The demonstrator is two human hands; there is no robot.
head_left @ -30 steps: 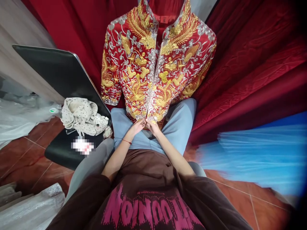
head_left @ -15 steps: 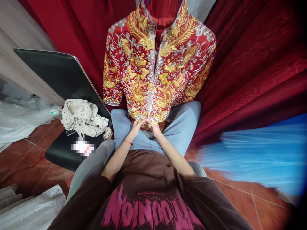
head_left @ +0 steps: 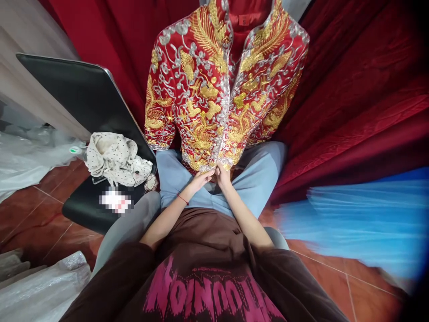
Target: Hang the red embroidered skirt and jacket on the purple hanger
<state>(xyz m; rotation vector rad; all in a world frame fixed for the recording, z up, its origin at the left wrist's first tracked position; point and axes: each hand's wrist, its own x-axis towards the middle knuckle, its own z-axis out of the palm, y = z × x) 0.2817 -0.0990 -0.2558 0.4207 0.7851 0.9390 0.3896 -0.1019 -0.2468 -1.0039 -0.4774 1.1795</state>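
Note:
In front of me hangs a red jacket (head_left: 208, 94), thickly embroidered in gold and silver, with a stand collar and a front opening that gapes towards the top. Its lower hem reaches down between my knees. My left hand (head_left: 203, 179) is closed on the hem at one side of the front opening, a thin red string around its wrist. Close beside it, my right hand (head_left: 222, 175) pinches the hem at the other front edge. The fingertips nearly meet where the two edges come together. Part of the fingers is hidden by the cloth and by each other.
To the left, a black chair (head_left: 80, 205) holds a dotted cream cloth bag (head_left: 115, 158) and a blurred white item (head_left: 116, 200). Red curtains (head_left: 362, 89) hang behind and to the right. Blue tulle (head_left: 362, 214) spreads at right; plastic-wrapped garments (head_left: 50, 290) lie lower left.
Both hands have shifted slightly to the right, still holding the hem. The jacket has swung right and sits a little higher in view, its collar partly cut off at the top.

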